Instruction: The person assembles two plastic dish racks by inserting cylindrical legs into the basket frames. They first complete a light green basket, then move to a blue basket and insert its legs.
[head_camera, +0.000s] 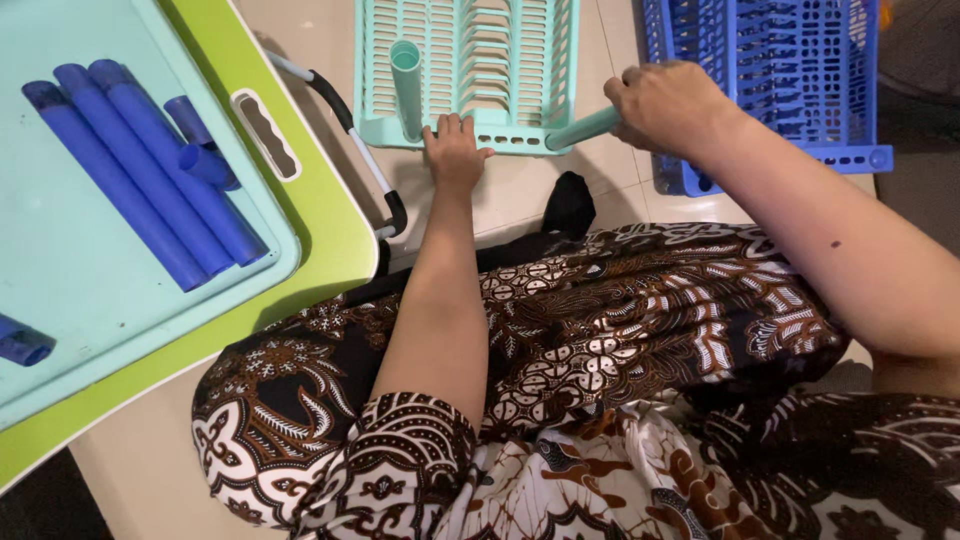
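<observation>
Beige floor tiles (520, 195) are being sat on, with a teal rack (470, 70) and a blue rack (780, 70) lying ahead. The teal rack's near edge is being pressed by the left hand (455, 150), fingers flat; a teal tube (582, 129) at its corner is being gripped by the right hand (665, 105). Blue tubes (140, 170) are lying on a tray (60, 300) at left.

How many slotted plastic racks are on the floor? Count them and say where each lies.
2. The mint green rack lies straight ahead, with the left hand on its near edge; the blue rack lies to its right, partly cut off.
</observation>
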